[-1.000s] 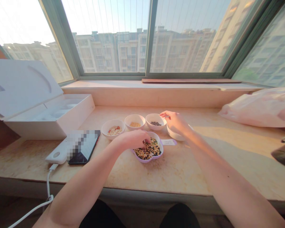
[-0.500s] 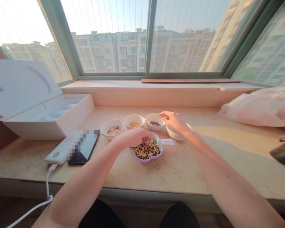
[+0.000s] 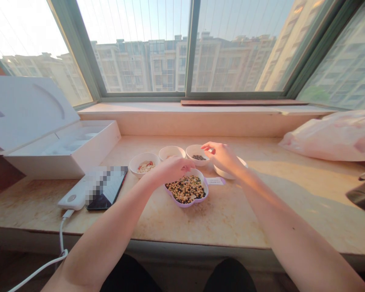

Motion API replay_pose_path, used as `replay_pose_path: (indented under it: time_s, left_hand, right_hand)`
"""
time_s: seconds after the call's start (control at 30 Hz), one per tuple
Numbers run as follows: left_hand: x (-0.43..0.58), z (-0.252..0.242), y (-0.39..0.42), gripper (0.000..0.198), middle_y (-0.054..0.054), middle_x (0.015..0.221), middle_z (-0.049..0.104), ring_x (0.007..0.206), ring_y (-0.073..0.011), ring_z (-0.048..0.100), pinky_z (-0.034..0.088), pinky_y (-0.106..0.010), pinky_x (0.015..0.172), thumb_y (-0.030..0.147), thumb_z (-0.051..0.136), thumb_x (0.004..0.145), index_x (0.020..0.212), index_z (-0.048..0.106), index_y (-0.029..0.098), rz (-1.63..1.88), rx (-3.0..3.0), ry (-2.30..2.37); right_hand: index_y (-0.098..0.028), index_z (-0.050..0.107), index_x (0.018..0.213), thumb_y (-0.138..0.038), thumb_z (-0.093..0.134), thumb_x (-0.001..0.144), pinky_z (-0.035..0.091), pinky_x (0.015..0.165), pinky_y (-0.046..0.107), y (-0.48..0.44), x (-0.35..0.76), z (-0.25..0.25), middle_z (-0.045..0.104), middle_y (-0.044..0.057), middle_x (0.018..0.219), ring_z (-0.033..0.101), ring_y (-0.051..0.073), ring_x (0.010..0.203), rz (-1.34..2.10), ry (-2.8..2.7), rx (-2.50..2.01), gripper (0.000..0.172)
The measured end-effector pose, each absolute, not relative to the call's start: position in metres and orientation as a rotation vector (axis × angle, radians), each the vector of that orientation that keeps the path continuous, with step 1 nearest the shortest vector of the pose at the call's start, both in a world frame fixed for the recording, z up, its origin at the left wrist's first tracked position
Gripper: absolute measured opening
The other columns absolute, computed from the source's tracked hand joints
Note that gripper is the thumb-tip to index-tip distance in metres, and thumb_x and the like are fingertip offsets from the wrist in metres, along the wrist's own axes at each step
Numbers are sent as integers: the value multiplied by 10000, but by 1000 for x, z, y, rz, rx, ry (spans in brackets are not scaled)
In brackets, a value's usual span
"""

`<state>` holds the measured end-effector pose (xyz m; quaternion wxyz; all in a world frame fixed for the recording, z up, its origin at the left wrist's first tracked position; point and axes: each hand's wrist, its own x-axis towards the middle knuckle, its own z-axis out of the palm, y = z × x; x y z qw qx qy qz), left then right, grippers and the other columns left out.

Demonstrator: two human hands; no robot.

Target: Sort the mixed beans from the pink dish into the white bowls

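My left hand [image 3: 179, 167] hovers just above the far side of a purple-rimmed, lobed bowl [image 3: 185, 204], its fingers drawn together. Whatever they may hold is too small to make out. The bowl is filled with mixed beans [image 3: 187, 190], yellow, black and green. My right hand [image 3: 220, 154] has its fingertips closed together over the right rim of a white bowl [image 3: 188, 155] with dark beans [image 3: 198, 157]; anything between them is hidden. Beneath my right wrist stands another white bowl [image 3: 226, 174], mostly covered.
Another white bowl [image 3: 172, 150] stands behind my left hand, and one with pale flakes and red bits [image 3: 146, 166] to its left. A purple-edged label [image 3: 215, 181] adjoins the lobed bowl. Phone [image 3: 111, 192], power bank [image 3: 74, 194], open white box [image 3: 94, 148] lie left; plastic bag [image 3: 334, 136] right.
My left hand has lifted out of the lobed bowl and moved slightly away from me, uncovering more of the beans. My right hand has barely shifted over the dark beans.
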<state>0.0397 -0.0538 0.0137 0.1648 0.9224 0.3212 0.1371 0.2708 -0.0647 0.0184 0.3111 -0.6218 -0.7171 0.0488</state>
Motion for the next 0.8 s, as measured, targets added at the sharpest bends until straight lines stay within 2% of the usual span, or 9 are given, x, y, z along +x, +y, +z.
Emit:
replay_pose_path:
  time_s: [0.13,0.33,0.47,0.6,0.7,0.8]
  left_hand:
    - [34,10,-35,356,-35,1057,770,988,-174,693,533,-300,906,65,520,913,1115,756,237,628,2615,1026]
    - [21,4,-18,401,-74,1191,743,1052,-190,695,531,-314,975,44,533,903,1220,717,208,828,2584,1213]
    - [17,0,-15,419,-86,1267,712,1118,-209,683,519,-310,997,48,510,913,1260,692,197,781,2627,1258]
    - [17,3,-19,441,-94,1313,686,1129,-227,682,522,-324,992,70,502,923,1316,653,201,680,2663,1325]
    - [19,7,-24,439,-93,1328,676,1143,-236,677,524,-340,999,90,491,935,1328,642,213,647,2655,1387]
    - [22,10,-28,401,-88,1331,677,1142,-234,676,524,-342,1005,126,500,946,1299,663,222,644,2650,1363]
  right_hand:
    - [-216,768,1033,-235,574,905,505,759,337,-76,260,26,780,65,939,667,217,770,187,-1903,-1637,233]
    - [-246,781,959,-298,647,900,499,750,323,-90,245,27,756,51,892,670,218,797,353,-2052,-1533,156]
    - [-251,789,1000,-235,636,877,505,721,303,-97,236,22,767,29,892,675,199,789,600,-2261,-1394,197]
    - [-268,799,1040,-268,742,790,508,735,299,-106,229,22,778,11,962,677,210,832,783,-2445,-1272,257]
    - [-258,801,1049,-294,810,724,516,749,310,-111,224,22,766,26,1001,676,236,882,819,-2530,-1272,328]
    - [-239,803,992,-254,829,695,511,772,315,-111,220,19,745,48,1026,662,254,937,760,-2581,-1223,298]
